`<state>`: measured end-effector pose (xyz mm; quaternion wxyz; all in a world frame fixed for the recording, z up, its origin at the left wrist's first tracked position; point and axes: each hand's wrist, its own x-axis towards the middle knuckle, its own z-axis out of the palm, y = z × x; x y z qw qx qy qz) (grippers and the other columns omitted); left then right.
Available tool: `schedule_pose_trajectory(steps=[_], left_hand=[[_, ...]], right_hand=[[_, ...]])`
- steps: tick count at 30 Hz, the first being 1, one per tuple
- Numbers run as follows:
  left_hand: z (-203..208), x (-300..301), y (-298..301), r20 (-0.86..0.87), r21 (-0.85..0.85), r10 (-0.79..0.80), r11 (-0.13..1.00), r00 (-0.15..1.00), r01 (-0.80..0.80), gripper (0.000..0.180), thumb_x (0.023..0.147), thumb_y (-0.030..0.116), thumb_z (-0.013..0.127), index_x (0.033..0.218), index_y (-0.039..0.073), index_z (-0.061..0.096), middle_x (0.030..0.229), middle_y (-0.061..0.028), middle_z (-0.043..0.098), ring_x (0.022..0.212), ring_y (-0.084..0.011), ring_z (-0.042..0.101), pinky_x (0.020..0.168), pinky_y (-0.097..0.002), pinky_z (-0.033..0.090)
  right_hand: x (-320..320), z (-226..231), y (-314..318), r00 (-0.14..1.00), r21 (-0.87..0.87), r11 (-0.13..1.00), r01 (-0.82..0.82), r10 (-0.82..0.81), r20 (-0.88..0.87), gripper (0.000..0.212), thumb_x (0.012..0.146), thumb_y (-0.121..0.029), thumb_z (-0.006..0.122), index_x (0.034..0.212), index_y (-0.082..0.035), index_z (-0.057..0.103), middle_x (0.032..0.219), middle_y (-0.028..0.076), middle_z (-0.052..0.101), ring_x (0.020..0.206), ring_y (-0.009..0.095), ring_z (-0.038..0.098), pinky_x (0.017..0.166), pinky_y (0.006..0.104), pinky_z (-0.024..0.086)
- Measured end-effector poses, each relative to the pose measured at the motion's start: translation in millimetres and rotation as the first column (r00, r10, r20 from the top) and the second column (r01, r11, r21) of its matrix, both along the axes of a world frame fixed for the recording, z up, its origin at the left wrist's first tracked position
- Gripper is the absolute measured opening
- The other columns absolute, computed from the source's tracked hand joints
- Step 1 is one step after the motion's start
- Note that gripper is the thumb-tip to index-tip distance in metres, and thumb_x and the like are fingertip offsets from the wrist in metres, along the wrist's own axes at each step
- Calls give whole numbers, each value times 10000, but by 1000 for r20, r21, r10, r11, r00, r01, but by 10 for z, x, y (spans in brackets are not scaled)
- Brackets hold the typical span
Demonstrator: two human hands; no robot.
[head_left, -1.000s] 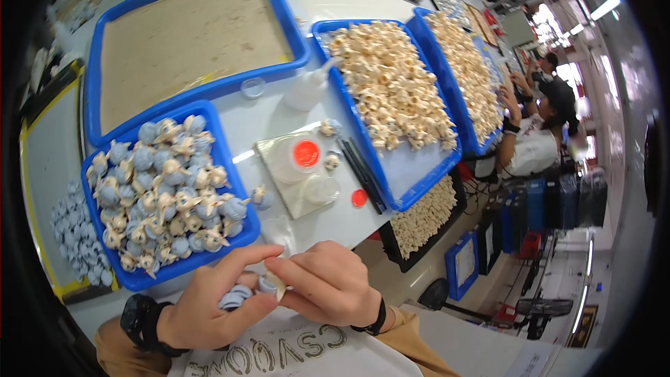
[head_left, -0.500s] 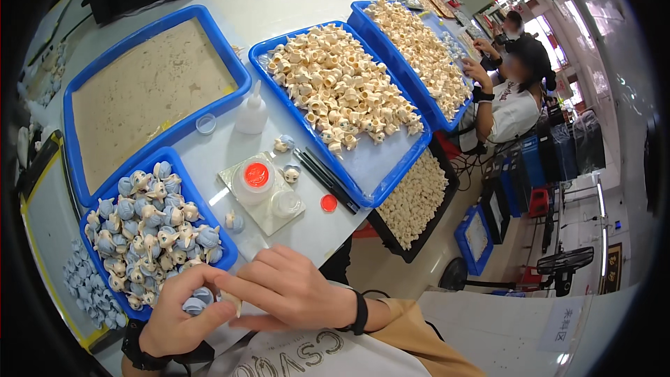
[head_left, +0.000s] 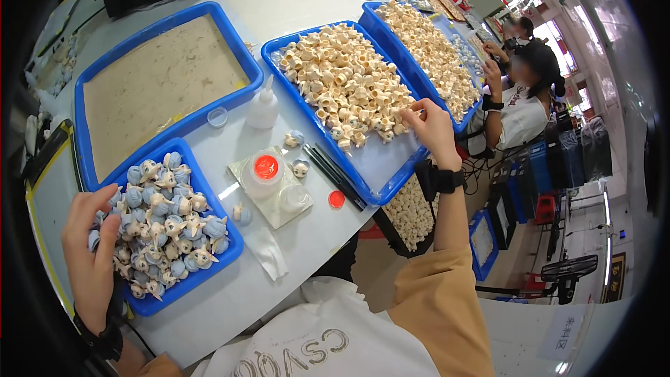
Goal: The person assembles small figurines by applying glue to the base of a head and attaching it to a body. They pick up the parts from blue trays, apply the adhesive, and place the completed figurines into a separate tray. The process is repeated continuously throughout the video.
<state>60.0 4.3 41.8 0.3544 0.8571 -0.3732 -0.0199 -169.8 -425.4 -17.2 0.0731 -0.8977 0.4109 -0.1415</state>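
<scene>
My left hand (head_left: pixel 87 251) is curled at the left side of a small blue tray (head_left: pixel 236 248) heaped with doll heads (head_left: pixel 167 227) in pale blue hair. Rounded blue hair pieces (head_left: pixel 93 239) show between its thumb and fingers, apparently held against the palm. Reaching out to the right, my right hand (head_left: pixel 431 128) has thumb and fingertips closed at the edge of a pile of cream doll heads (head_left: pixel 345 84). It pinches one cream doll head there, mostly hidden by the fingers. That pile lies in a larger blue tray (head_left: pixel 387 174).
Between the trays stand a jar with red contents (head_left: pixel 265 167) on a pad, a squeeze bottle (head_left: pixel 263 106), dark pens (head_left: pixel 335 174) and a red cap (head_left: pixel 336 200). A sand-coloured tray (head_left: pixel 160 91) lies at left. A co-worker (head_left: pixel 520 101) sits beyond another full tray (head_left: pixel 433 56).
My hands were together in front of my chest, the left holding blue pieces. They have parted: the left moved to the small tray's left side, the right out to the cream doll heads.
</scene>
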Motion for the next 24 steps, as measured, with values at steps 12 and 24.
schedule_pose_trajectory(steps=[12,24], left_hand=[[-287,-742,-163,-648,-312,-585,788,-488,-530,481,897,483,352,876,24,493,830,-161,529,674,-188,508,497,-275,414],[-325,-739,-144,-755,-426,-404,901,-517,-82,313,936,293,384,934,-16,435,810,-152,503,680,-200,518,449,-258,439]], right_hand=[[-139,146,280,984,-248,957,-147,168,65,143,791,-93,595,915,-31,561,767,129,573,645,248,574,559,324,444],[-125,10,1968,582,311,632,-710,278,765,353,725,8,666,1008,-19,457,902,104,468,730,140,483,664,246,424]])
